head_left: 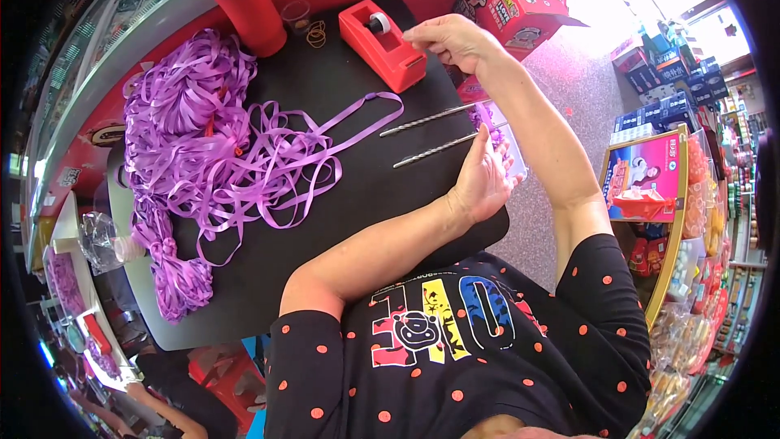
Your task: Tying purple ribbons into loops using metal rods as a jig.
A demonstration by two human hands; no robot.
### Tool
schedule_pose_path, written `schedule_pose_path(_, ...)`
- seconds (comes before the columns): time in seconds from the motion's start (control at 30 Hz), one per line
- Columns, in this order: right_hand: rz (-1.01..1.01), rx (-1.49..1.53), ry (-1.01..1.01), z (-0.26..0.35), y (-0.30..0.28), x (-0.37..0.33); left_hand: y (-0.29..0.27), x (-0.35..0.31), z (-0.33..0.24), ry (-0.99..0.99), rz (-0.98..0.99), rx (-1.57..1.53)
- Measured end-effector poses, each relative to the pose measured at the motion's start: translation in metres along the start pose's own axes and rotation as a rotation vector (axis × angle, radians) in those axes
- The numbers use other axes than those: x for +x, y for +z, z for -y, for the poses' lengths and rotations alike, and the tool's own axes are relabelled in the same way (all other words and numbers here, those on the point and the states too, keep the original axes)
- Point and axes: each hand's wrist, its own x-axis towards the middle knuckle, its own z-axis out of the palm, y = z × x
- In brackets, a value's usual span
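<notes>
My right hand [459,42] reaches over the red tape dispenser [382,49], its thumb and forefinger pinched together beside the white tape roll [379,24]. Whatever lies between those fingertips is too small to make out. Lower down, my left hand [486,183] is palm up with fingers curled, beside two metal rods [431,150] and a pale tray [518,161] holding purple pieces [485,118]. The fingers partly hide what they grip. Left of the rods spreads a large tangled heap of purple ribbon [191,106], with one strand [366,118] trailing toward the dispenser.
A red tumbler [248,12] with a black lid stands at the back of the black table [268,276]. Near it are a small clear cup [296,15] and rubber bands [317,34]. Behind my right arm is a red carton [524,4]. Packed shelves line the right.
</notes>
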Motion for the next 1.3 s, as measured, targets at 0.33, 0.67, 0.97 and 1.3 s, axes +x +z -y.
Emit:
schedule_pose_path(0.33,0.071,0.165,-0.001,-0.006,-0.006,-0.036,0.0,0.0,-0.001,0.007,-0.003,0.008)
schedule_pose_path(0.67,-0.075,0.058,-0.028,-0.035,0.008,-0.034,0.0,-0.001,-0.003,0.037,0.131,0.039)
schedule_pose_path(0.97,-0.459,-0.691,-0.378,-0.034,0.026,-0.044,-0.001,-0.001,-0.003,0.049,0.125,0.011)
schedule_pose_path(1.3,-0.066,-0.258,-0.131,-0.054,-0.065,-0.132,0.001,-0.001,0.002,0.055,-0.072,-0.031)
